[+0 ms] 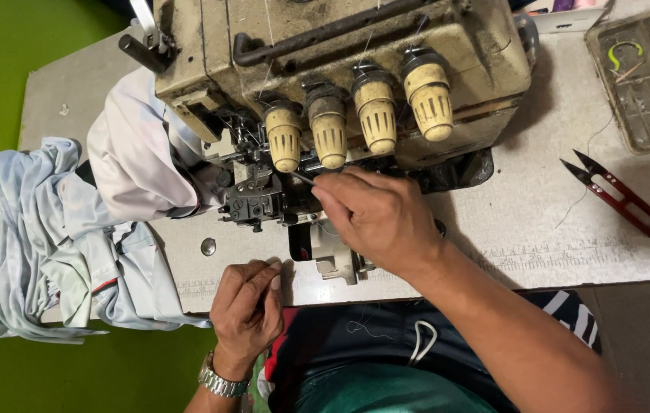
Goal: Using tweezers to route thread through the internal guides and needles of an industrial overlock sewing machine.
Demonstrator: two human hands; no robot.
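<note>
1. Overlock sewing machine: worn, cream-coloured, standing at the back of the surface, four ribbed tension knobs facing you.
2. Your right hand: fingers pinched shut on a thin metal tool, likely tweezers, its tip at the looper area below the knobs.
3. Your left hand: curled closed at the near edge of the surface; whether it holds anything, you cannot tell.
4. Pale fabric: heaped left of the machine, not under the needle.
5. Red thread snips: lying to the right, untouched.
6. Progress: threading looks underway; sewing not begun.
</note>
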